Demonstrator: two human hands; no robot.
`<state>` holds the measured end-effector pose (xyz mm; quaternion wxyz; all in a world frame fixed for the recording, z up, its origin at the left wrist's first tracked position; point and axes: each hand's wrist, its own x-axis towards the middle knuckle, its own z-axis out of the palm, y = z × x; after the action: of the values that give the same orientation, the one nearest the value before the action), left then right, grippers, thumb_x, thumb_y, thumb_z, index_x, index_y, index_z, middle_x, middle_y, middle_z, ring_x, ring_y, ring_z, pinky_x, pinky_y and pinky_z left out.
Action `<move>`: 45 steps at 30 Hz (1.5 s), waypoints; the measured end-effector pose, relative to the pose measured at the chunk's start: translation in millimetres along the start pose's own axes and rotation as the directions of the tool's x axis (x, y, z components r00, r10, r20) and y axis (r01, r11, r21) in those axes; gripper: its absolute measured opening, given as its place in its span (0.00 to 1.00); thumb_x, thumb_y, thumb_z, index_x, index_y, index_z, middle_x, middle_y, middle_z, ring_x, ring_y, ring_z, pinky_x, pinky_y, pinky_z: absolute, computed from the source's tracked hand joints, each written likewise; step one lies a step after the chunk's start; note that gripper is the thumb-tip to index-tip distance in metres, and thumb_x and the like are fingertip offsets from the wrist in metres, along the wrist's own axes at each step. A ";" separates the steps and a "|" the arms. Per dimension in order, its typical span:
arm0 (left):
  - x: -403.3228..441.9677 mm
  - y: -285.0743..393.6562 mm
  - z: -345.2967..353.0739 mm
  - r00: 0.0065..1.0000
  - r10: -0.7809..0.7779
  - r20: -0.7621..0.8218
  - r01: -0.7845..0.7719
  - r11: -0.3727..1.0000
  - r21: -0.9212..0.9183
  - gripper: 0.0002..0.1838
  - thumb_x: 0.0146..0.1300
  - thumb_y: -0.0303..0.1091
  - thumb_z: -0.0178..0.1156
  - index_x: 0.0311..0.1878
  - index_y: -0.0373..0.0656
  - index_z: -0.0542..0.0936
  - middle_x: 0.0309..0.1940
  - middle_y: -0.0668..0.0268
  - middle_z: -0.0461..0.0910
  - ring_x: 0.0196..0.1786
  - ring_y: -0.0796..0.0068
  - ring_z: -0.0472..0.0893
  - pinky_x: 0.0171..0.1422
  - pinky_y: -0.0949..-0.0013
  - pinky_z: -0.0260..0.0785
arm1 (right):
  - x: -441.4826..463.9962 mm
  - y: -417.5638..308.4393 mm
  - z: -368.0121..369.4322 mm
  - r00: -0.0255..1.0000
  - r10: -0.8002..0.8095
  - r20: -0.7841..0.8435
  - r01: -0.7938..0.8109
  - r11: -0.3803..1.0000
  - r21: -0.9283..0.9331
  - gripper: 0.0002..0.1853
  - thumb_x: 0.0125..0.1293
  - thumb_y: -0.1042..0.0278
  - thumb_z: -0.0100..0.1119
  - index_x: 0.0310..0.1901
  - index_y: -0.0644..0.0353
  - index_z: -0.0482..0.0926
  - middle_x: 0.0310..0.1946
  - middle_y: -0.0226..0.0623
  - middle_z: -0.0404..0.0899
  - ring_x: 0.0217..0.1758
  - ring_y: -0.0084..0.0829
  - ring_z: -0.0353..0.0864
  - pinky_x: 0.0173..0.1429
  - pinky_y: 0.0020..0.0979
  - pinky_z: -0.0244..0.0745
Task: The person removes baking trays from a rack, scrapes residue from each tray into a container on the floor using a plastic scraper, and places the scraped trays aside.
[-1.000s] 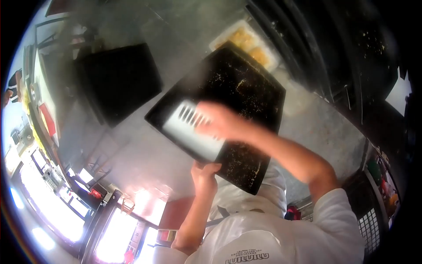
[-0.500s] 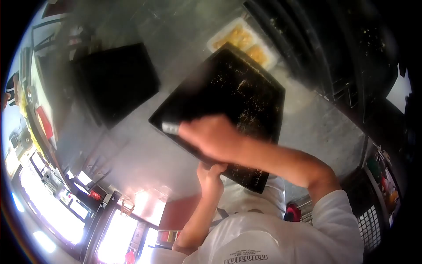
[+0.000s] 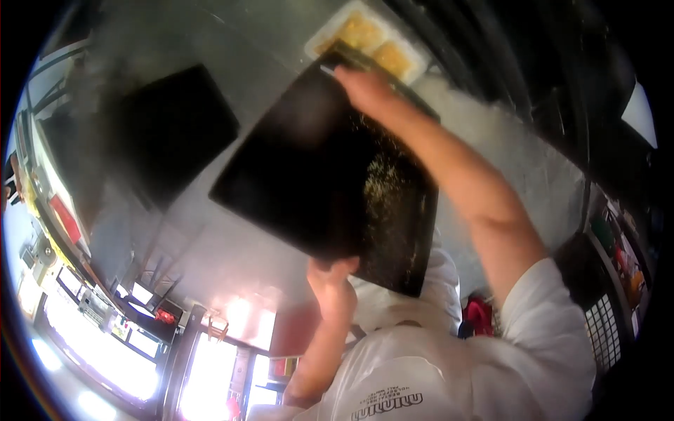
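A black baking tray [image 3: 302,161] fills the middle of the view, tilted, with pale crumbs scattered over its right side and its left side darker and cleaner. My left hand [image 3: 333,281] grips its near edge, thumb on top. Up by the far corner, my right hand [image 3: 365,90] is closed round a small pale flat tool [image 3: 327,70] that lies against the tray's surface. Most of that tool is hidden in the fingers, so its exact kind cannot be made out. Just beyond the far edge sits a white container [image 3: 316,43] with yellow-orange food, partly covered by the tray.
A stack of black trays [image 3: 175,126] rests on the grey metal worktop [image 3: 274,49] to the left. More dark trays or racks [image 3: 491,63] stand at the upper right. A grey crate with a grid [image 3: 605,330] is at the lower right. Bright windows show at the lower left.
My right hand has swept with the pale tool from the tray's near left edge up to its far corner. The tray sits slightly higher and further left in view; my left hand keeps its grip.
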<state>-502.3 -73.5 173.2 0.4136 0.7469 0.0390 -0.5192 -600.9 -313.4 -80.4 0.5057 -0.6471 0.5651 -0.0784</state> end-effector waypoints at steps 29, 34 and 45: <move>39.6 21.1 22.9 0.999 -0.040 0.029 0.038 0.998 0.049 0.20 0.51 0.24 0.58 0.50 0.32 0.75 0.41 0.63 0.79 0.45 0.69 0.80 0.56 0.68 0.71 | -292.7 -87.4 -49.8 0.991 0.115 0.076 -0.137 0.861 0.490 0.07 0.67 0.74 0.59 0.42 0.60 0.69 0.26 0.47 0.78 0.24 0.46 0.81 0.28 0.40 0.73; 40.2 18.2 23.0 0.996 -0.030 0.084 0.029 1.000 0.006 0.18 0.51 0.22 0.57 0.48 0.32 0.76 0.41 0.62 0.79 0.45 0.68 0.79 0.57 0.67 0.72 | -280.4 -88.1 -49.8 0.985 0.157 0.068 -0.169 0.949 0.267 0.11 0.64 0.81 0.53 0.46 0.62 0.66 0.27 0.52 0.77 0.29 0.58 0.79 0.30 0.54 0.73; 45.5 24.3 32.9 1.000 -0.010 0.015 0.010 1.000 -0.005 0.16 0.51 0.22 0.57 0.46 0.33 0.76 0.41 0.63 0.79 0.44 0.68 0.80 0.54 0.65 0.73 | -271.7 -83.1 -51.1 0.959 0.279 -0.043 -0.261 0.934 0.245 0.16 0.63 0.79 0.56 0.52 0.60 0.68 0.30 0.54 0.79 0.35 0.59 0.81 0.36 0.54 0.75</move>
<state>-494.1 -128.0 146.6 0.4131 0.7417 0.0410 -0.5268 -676.0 -134.6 133.4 0.5630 -0.4949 0.6543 -0.0998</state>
